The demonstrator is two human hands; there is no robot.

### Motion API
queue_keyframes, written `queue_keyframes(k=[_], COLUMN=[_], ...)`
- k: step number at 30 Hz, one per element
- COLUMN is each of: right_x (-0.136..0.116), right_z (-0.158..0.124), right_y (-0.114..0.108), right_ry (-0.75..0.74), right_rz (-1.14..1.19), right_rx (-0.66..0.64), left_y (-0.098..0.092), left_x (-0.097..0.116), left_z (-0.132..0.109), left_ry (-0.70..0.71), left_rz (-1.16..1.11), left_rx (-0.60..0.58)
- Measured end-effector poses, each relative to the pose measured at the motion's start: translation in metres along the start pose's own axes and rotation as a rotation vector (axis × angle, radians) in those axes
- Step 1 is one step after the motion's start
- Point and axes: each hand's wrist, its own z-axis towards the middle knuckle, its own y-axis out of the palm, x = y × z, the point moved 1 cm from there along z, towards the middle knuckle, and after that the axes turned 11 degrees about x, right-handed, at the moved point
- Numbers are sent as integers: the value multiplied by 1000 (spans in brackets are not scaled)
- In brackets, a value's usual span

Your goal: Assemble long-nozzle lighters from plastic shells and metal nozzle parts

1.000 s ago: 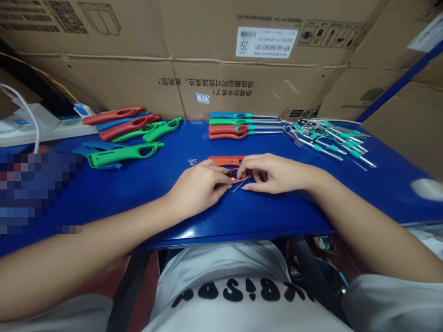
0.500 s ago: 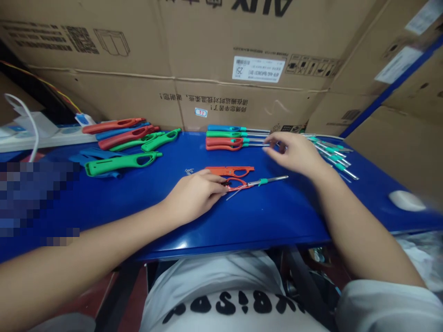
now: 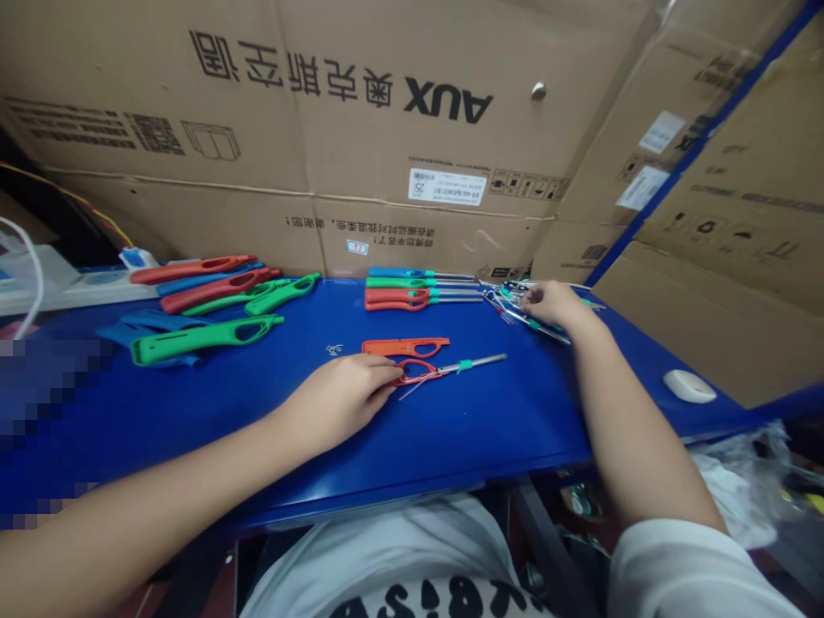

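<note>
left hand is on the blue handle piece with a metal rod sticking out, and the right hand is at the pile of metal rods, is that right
Not quite: the head view shows that the handle piece at the left hand is orange-red, not blue. The rest is right.

A white short-sleeved shirt (image 3: pixel 379 545) bears black print (image 3: pixel 460 594), probably lettering.

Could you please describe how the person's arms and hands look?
The left hand and right hand wear no gloves, and no watch or bracelet shows. Both forearms are bare; a loose, pale sleeve shows on the right arm.
</note>
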Motion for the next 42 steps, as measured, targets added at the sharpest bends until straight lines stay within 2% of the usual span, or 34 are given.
queue_keyframes(k=[6,14,18,28,34,42], right_x=[7,19,20,13,13,16], right_z=[5,5,5,8,10,13], right_y=[3,-7,-5,20,20,22], right_ry=[98,175,126,-22,39,135], right_rz=[-73,-93,-80,-86,-94,-45], right_rx=[42,76,79,-18,-20,41], left_y=[-5,-5,-7,-3,-5,-3], left_x=[2,0,-1,-12,-10,-11], left_z=[2,0,2,5,4,4], left_ry=[-45,9,19,-10,-16,15], left_rz=[13,37,18,5,-23,-38], left_rx=[-89,-73,-101,-90,-81,-48])
